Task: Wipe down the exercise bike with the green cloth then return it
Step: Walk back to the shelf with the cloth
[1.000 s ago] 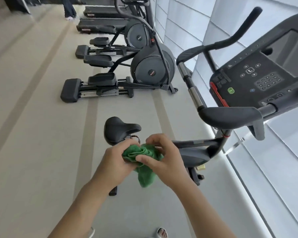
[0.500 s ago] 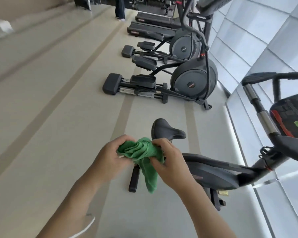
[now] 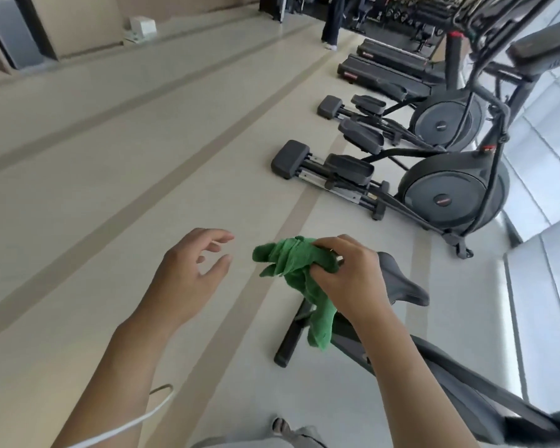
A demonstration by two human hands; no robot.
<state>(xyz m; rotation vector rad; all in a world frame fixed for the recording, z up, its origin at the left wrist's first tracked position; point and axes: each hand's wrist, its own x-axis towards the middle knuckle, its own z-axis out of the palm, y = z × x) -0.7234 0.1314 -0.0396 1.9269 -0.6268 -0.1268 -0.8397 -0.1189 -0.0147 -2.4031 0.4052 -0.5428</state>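
Observation:
My right hand (image 3: 353,279) grips a crumpled green cloth (image 3: 291,270), whose loose end hangs down toward the floor. My left hand (image 3: 194,273) is off the cloth, a little to its left, fingers spread and empty. The black exercise bike shows only in part: its saddle (image 3: 401,282) just right of my right hand, its frame (image 3: 459,376) running to the lower right, and a floor stabiliser bar (image 3: 288,341) below the cloth. The bike's console and handlebars are out of view.
Two dark elliptical trainers (image 3: 446,192) stand in a row further along the window wall (image 3: 543,240) on the right, with treadmills (image 3: 392,69) behind them. A person's legs (image 3: 332,24) stand far back. Pale floor with darker stripes stretches left. A white cable (image 3: 136,421) hangs near my left arm.
My left hand has let go of the cloth and moved left, opening. The view has swung left and away from the bike's console, which has left the frame.

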